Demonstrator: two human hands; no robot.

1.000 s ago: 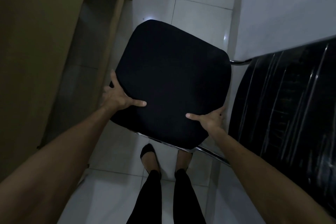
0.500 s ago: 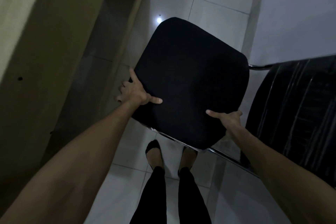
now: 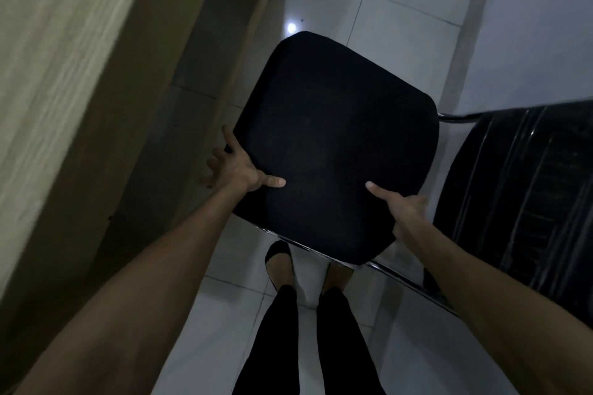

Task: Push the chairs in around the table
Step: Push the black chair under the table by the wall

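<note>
My left hand point(image 3: 238, 170) and right hand point(image 3: 405, 213) grip the black chair seat point(image 3: 333, 144) at its 2 sides, thumbs on top. The chair stands beside the wooden table point(image 3: 64, 51).

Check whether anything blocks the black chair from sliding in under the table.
Nothing visible does. The tiled floor between the black chair and the table is bare; left hand and right hand grip the seat.
</note>
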